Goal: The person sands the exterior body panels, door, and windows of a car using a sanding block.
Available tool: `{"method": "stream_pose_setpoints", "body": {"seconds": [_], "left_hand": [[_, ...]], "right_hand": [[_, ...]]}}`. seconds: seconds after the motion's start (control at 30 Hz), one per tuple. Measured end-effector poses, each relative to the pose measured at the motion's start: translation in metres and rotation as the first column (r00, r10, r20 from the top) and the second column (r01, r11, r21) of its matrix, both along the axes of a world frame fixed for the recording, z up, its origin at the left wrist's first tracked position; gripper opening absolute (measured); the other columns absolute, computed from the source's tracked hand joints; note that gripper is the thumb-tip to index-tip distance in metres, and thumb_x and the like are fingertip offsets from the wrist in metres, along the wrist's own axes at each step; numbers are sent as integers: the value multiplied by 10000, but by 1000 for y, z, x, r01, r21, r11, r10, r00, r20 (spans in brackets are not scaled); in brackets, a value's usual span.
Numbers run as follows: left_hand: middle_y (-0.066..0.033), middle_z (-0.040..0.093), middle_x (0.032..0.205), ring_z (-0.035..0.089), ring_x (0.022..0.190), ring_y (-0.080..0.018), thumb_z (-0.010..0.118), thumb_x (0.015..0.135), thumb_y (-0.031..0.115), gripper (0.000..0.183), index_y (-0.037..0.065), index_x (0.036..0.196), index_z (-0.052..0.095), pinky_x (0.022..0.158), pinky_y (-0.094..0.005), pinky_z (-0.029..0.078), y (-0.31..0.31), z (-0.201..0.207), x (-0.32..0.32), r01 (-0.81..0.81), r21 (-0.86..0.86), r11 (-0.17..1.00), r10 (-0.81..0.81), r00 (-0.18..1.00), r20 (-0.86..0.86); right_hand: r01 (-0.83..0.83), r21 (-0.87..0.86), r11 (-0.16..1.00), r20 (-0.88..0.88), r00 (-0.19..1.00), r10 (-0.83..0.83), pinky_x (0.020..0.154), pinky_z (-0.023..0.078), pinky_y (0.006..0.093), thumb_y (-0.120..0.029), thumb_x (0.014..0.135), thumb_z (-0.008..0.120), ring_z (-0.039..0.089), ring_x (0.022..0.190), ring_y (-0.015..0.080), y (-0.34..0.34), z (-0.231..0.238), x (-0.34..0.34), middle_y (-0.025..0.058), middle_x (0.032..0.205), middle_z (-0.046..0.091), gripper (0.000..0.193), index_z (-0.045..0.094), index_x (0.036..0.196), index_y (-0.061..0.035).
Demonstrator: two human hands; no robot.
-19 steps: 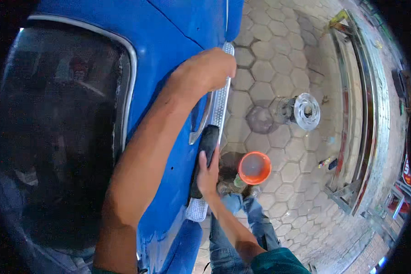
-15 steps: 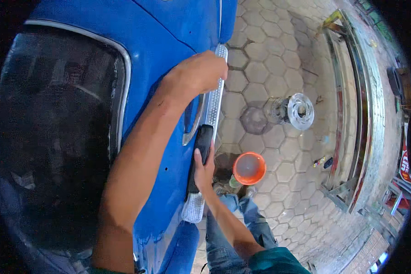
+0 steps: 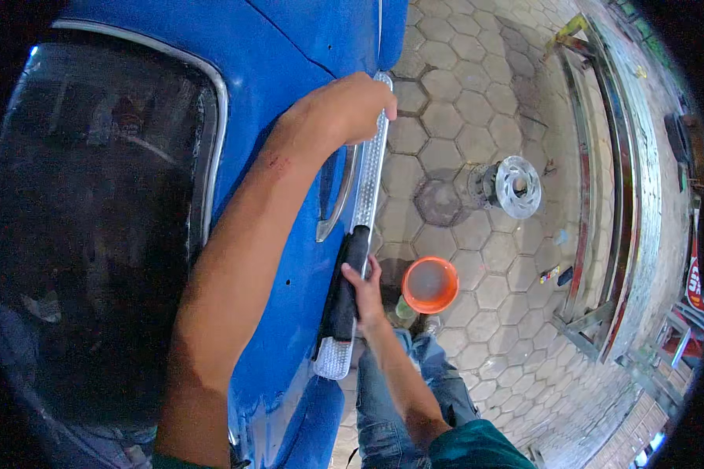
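A long running board (image 3: pixel 372 180) of silver dimpled metal runs along the side of a blue car (image 3: pixel 289 336). My left hand (image 3: pixel 344 109) is closed over the far part of the board, its fingertips partly hidden. Nearer to me, a black strip (image 3: pixel 341 301) covers the board's middle-lower stretch, with dimpled metal bare at both ends. My right hand (image 3: pixel 365 289) grips the strip's right side, thumb on top and fingers around the outer edge. A chrome door handle (image 3: pixel 339 207) shows just left of the board, below my left wrist.
An orange bucket (image 3: pixel 452 295) of cloudy liquid stands on hexagonal pavers (image 3: pixel 446 125) by my feet. Farther right is a round silver stand (image 3: pixel 518 187) with a slotted top. A long worn bench-like frame (image 3: pixel 630 180) lines the right side. The dark car window (image 3: pixel 109 234) is at left.
The black strip has shifted a little toward me along the running board. My right hand has moved slightly right and opened its fingers around the edge; my left hand stays at the far part.
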State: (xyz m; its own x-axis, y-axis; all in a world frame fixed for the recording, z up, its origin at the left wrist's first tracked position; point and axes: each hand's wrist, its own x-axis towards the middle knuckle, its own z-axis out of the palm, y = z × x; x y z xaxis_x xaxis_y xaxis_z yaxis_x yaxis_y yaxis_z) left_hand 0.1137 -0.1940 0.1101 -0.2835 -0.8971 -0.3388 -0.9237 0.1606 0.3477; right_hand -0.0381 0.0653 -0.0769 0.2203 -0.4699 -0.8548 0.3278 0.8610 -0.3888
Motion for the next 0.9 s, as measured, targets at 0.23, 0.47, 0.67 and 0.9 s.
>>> {"method": "stream_pose_setpoints", "body": {"seconds": [0.23, 0.47, 0.67, 0.9], "left_hand": [[-157, 704, 998, 678, 916, -312, 662, 820, 236, 346, 78, 1128, 682, 792, -404, 536, -3, 14, -13, 133, -7, 991, -133, 983, -130], [-269, 477, 1399, 498, 1278, -370, 498, 825, 775, 1030, -6, 1474, 331, 985, -489, 458, 18, 14, -46, -89, 508, 857, 255, 930, -267], [-274, 397, 1458, 389, 1358, -402, 434, 794, 841, 1098, 1, 1490, 306, 1020, -554, 425, 18, 30, -47, 37, 821, 570, 419, 846, -329], [-158, 645, 1174, 617, 1101, -239, 577, 895, 600, 754, 16, 1365, 497, 802, -387, 536, 10, 12, -50, 29, 814, 580, 379, 875, -301]], "right_hand": [[196, -199, 960, 158, 973, -166, 733, 546, 354, -210, 826, 759, 607, 905, 219, -94, 63, -29, 121, 1099, 542, 823, 233, 1449, -92], [419, -371, 828, 422, 871, -252, 732, 551, 353, -285, 868, 676, 619, 896, 219, -146, 138, -54, 105, 1047, 572, 565, 408, 1316, -68], [466, -434, 771, 549, 815, -184, 914, 488, 380, -463, 913, 566, 617, 1020, 243, -145, 165, -72, 116, 1167, 628, 584, 514, 1302, -31], [595, -462, 658, 577, 765, -286, 957, 446, 364, -468, 923, 547, 598, 1055, 230, -150, 160, -73, 101, 1168, 632, 561, 536, 1284, -39]]}}
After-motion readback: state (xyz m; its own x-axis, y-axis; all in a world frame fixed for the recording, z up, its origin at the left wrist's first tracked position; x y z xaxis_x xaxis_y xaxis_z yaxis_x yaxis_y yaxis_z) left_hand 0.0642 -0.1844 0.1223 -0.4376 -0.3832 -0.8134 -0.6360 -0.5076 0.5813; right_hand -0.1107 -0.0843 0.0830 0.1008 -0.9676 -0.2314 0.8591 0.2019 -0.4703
